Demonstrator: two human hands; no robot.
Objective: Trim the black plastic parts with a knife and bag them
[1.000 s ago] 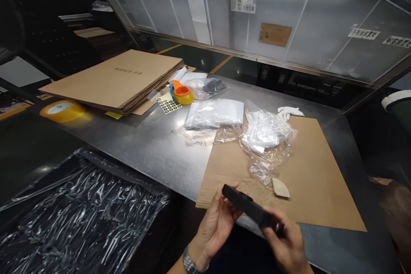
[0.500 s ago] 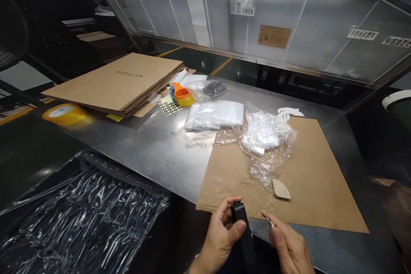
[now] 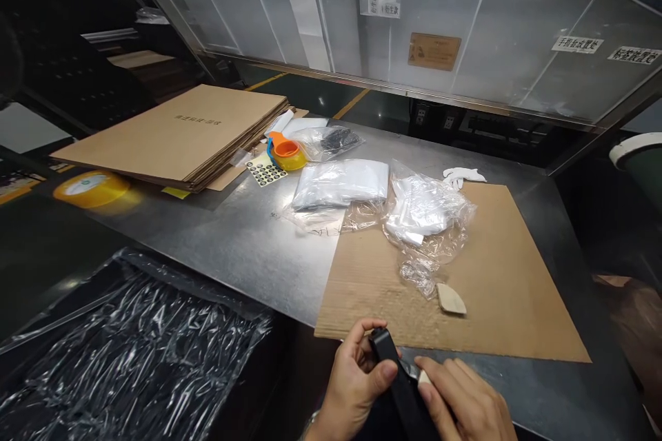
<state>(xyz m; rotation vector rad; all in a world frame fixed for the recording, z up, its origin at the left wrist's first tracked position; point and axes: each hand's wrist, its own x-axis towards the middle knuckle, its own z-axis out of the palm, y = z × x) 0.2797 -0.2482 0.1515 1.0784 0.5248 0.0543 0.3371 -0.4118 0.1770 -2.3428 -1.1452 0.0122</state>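
My left hand (image 3: 354,382) is wrapped around a long black bar-shaped part (image 3: 400,386), tilted over the table's front edge. In my right hand (image 3: 460,400), thumb and forefinger pinch a small blade (image 3: 412,370) with a pale end. The blade meets the right side of the black part; its exact shape is mostly hidden by my fingers. Just beyond my hands lies a flat cardboard sheet (image 3: 496,275). On it sits a beige wedge-shaped pad (image 3: 452,299), beside a crumpled clear plastic bag (image 3: 427,210) with white pieces inside.
A stack of cardboard (image 3: 170,131) stands at the left of the metal table (image 3: 232,241), near a yellow tape roll (image 3: 90,189). An orange tape dispenser (image 3: 286,150), bagged white sleeves (image 3: 341,182) and a white glove (image 3: 463,176) lie farther back. A black-lined bin (image 3: 129,358) is front left.
My right hand has moved left, bringing the blade from apart to against the black part. The left hand keeps its grip. The view has shifted slightly.
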